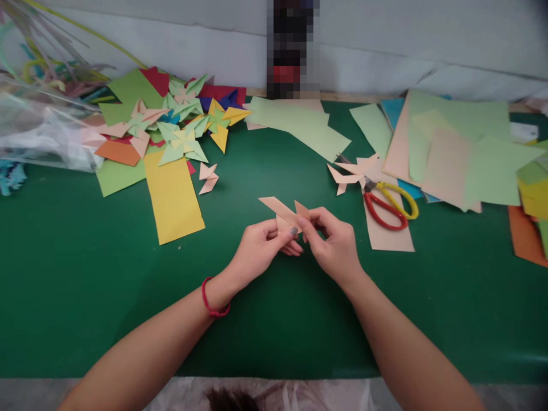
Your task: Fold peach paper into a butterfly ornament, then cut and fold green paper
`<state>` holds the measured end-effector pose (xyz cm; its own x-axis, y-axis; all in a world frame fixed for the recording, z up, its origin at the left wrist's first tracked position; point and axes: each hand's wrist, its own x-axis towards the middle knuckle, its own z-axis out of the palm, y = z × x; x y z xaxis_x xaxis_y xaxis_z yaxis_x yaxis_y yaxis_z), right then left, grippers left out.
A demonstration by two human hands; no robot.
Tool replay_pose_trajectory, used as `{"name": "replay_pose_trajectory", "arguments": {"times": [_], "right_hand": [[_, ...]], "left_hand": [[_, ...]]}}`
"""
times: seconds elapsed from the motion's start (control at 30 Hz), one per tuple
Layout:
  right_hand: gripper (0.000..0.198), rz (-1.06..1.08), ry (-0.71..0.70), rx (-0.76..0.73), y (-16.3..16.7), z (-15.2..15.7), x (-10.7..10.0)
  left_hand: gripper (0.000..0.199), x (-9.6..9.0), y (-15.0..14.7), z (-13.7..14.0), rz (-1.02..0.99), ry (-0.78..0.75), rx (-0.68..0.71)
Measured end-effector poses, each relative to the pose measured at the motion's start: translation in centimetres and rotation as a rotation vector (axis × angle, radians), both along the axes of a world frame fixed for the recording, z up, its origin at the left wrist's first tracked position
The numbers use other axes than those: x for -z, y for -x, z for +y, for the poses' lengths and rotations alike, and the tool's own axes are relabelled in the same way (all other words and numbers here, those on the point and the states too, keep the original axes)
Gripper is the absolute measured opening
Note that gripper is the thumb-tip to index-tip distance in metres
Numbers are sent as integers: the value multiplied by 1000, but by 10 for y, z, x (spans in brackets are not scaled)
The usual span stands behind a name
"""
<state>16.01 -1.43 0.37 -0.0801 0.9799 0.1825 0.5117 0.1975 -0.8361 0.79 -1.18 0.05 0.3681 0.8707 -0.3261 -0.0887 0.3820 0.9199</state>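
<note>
Between my two hands is a folded piece of peach paper (278, 209), its long slanted strip pointing up and left. My left hand (265, 242) pinches its lower part with the thumb on top. The fingers of my right hand (331, 240) are closed on the paper's right side, where a small pointed flap stands up. A small folded peach paper piece (208, 178) lies on the green table ahead and to the left. More folded peach pieces (349, 171) lie to the right, by scissors (387, 206) with one red and one yellow handle.
Folded paper stars (184, 140) in several colours are heaped at the back left, with a yellow paper sheet (174, 197) in front. Loose green and peach sheets (458, 151) overlap at the right. A clear plastic bag (43, 125) lies at the far left.
</note>
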Motion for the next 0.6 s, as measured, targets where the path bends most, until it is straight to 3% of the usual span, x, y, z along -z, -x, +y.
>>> {"name": "replay_pose_trajectory", "arguments": {"times": [0.3, 0.6], "right_hand": [[12, -19, -52, -10, 2, -2, 3], [12, 32, -11, -7, 3, -3, 3]], "left_hand": [[21, 2, 0, 3, -114, 33, 17], [17, -2, 0, 1, -56, -14, -26]]}}
